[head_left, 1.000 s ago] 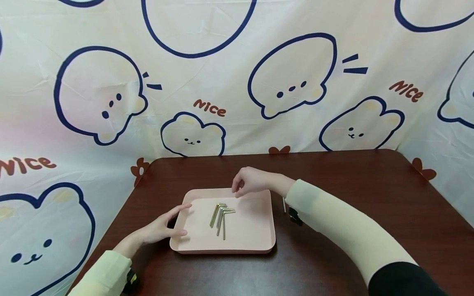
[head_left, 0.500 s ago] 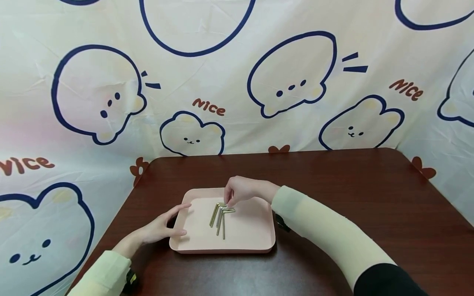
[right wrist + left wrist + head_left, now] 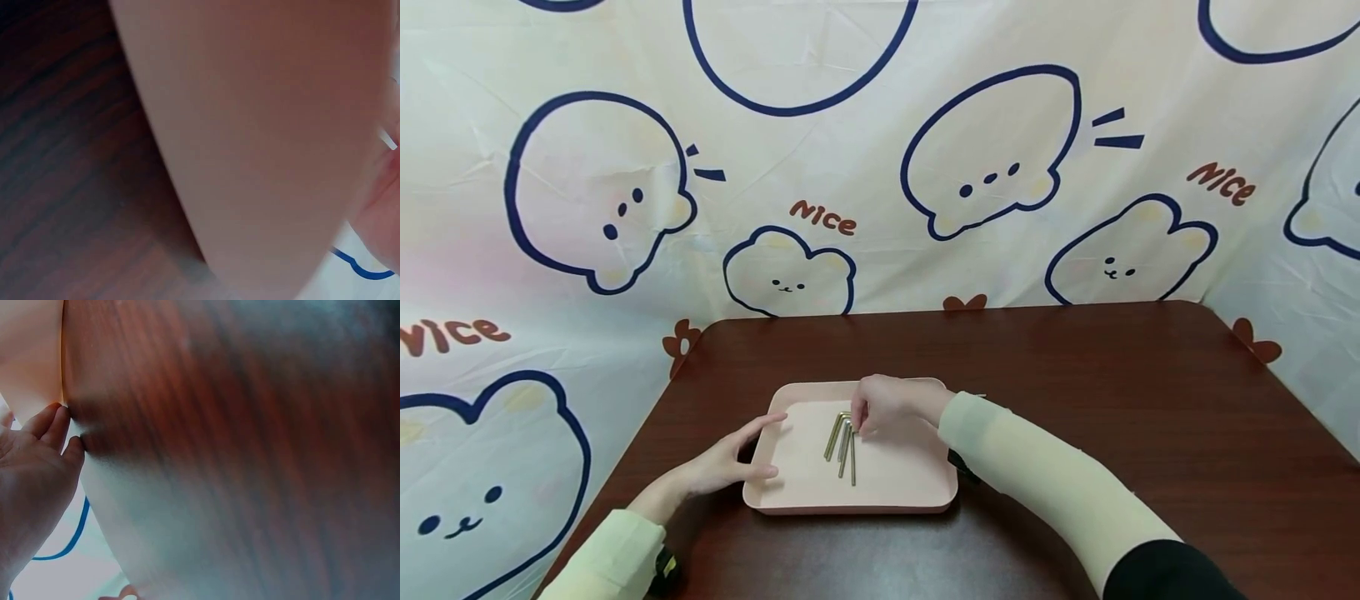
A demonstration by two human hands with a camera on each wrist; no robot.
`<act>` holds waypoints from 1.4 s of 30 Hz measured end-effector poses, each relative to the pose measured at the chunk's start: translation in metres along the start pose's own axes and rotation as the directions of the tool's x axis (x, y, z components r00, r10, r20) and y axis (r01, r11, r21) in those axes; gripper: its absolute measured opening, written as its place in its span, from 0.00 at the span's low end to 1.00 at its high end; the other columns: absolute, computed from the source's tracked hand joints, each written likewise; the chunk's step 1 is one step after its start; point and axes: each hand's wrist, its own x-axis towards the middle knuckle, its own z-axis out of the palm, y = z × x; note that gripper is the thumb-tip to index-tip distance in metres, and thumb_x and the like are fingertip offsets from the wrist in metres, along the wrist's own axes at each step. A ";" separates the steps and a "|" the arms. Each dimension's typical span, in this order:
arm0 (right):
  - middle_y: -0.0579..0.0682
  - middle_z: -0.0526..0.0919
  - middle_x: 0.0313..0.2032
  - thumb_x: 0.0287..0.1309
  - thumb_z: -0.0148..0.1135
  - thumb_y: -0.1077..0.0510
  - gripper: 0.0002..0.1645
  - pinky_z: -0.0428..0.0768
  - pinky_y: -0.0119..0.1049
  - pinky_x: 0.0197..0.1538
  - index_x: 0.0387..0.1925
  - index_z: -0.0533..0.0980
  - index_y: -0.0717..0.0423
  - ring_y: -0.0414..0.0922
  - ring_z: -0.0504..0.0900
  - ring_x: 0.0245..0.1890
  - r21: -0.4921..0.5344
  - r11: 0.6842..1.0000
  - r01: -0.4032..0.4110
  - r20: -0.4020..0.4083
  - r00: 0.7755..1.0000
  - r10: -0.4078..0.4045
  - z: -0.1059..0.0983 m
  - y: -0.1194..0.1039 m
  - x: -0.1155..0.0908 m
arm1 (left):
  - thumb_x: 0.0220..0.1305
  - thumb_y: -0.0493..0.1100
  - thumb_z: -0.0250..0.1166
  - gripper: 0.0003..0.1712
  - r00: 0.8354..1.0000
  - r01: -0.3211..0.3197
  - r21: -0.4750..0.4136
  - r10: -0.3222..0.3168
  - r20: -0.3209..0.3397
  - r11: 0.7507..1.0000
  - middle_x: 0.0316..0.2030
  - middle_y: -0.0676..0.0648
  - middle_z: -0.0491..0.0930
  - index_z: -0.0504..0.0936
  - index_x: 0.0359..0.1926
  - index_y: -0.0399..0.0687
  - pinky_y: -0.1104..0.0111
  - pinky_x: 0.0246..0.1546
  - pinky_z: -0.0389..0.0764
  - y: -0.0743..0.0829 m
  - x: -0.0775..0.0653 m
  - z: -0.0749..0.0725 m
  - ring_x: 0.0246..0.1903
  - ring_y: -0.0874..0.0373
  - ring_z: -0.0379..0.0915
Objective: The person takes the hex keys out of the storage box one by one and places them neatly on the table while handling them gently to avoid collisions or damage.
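Note:
A pale pink tray (image 3: 902, 487) lies on the table with several L-shaped hex keys (image 3: 853, 467) fanned on its left half, brass-toned and silver. My left hand (image 3: 722, 462) grips the tray's left side, index finger and thumb spread over the rim; the left wrist view shows other fingertips (image 3: 59, 415) at its outer edge. Reaching in from the right, my right hand (image 3: 887, 404) pinches at the bent ends of the keys and hides their short arms. In the right wrist view the tray's side (image 3: 250, 125) covers most of the fingers, and a light rod tip (image 3: 387, 139) shows beside the palm.
Under the tray is a dark brown wooden table (image 3: 1075, 375) with rounded back corners. A white cloth (image 3: 880, 167) printed with blue cartoon outlines hangs along its back and sides. Just above the right sleeve (image 3: 1022, 433), a thin light tip (image 3: 981, 395) shows.
My right hand has moved down and left from the tray's back rim to the hex keys, its fingertips now over their bends. The left hand and tray stay put.

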 end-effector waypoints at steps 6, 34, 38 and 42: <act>0.40 0.80 0.24 0.52 0.72 0.65 0.05 0.71 0.27 0.34 0.26 0.86 0.52 0.36 0.71 0.28 0.006 1.000 -0.019 -0.015 1.000 0.019 0.002 0.003 -0.002 | 0.58 0.45 0.72 0.45 1.000 0.004 0.000 -0.004 -0.002 1.000 0.69 0.35 0.56 0.59 0.72 0.46 0.39 0.61 0.50 0.001 0.001 0.000 0.67 0.38 0.50; 0.36 0.79 0.21 0.52 0.72 0.63 0.05 0.72 0.25 0.33 0.24 0.86 0.50 0.33 0.72 0.26 -0.075 0.997 -0.019 -0.080 0.997 0.013 0.013 0.007 0.003 | 0.58 0.45 0.71 0.45 0.999 -0.031 -0.006 0.031 0.008 0.999 0.69 0.36 0.57 0.59 0.72 0.45 0.39 0.60 0.51 -0.001 0.000 0.000 0.67 0.39 0.50; 0.36 0.79 0.20 0.53 0.72 0.62 0.07 0.72 0.25 0.33 0.22 0.85 0.49 0.33 0.72 0.25 -0.081 0.996 -0.022 -0.085 0.996 0.015 0.013 0.006 0.003 | 0.58 0.45 0.71 0.44 0.999 -0.036 -0.001 0.036 0.006 0.999 0.69 0.36 0.58 0.59 0.72 0.45 0.39 0.60 0.51 -0.001 0.001 0.000 0.67 0.39 0.51; 0.37 0.78 0.20 0.53 0.71 0.62 0.08 0.71 0.25 0.31 0.21 0.84 0.48 0.34 0.71 0.25 -0.085 0.995 -0.045 -0.081 0.996 0.038 0.014 0.005 0.003 | 0.58 0.44 0.71 0.44 0.999 -0.038 -0.009 0.038 0.007 0.999 0.69 0.36 0.58 0.59 0.72 0.45 0.39 0.60 0.51 -0.002 0.001 0.000 0.67 0.39 0.51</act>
